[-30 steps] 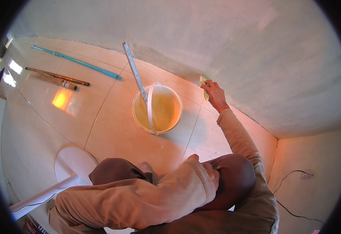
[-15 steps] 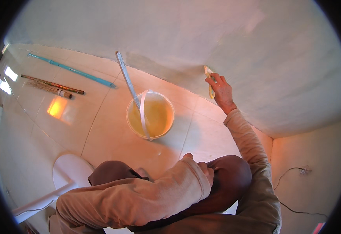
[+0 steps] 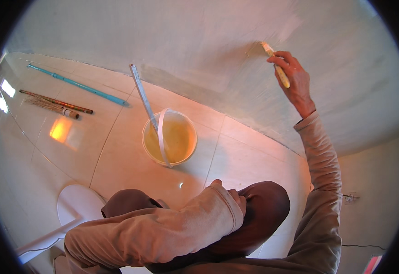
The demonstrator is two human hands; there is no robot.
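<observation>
Up against the pale wall (image 3: 199, 50), my right hand (image 3: 296, 82) grips a paintbrush (image 3: 282, 76) with a yellowish handle. Its bristles touch the wall, where thin streaks and a darker damp-looking band show. My left hand (image 3: 237, 199) rests by my bent right knee; the sleeve hides most of it, and only the thumb tip and some knuckles show. On the tiled floor in front of me stands a white bucket (image 3: 192, 153) holding yellowish liquid. A grey flat stick (image 3: 142, 93) leans in it, and its white handle (image 3: 161, 132) stands up across the opening.
Left of the bucket a turquoise pole (image 3: 78, 85), a dark patterned stick (image 3: 58, 100) and a straw-like brush (image 3: 48, 105) lie on the floor. A white round base (image 3: 78, 201) with a tube stands by my left knee. A socket with wires (image 3: 351, 197) is at right.
My right hand has moved the paintbrush up and to the right along the wall, away from the floor edge. My left hand stays by the knee. The view has shifted slightly.
</observation>
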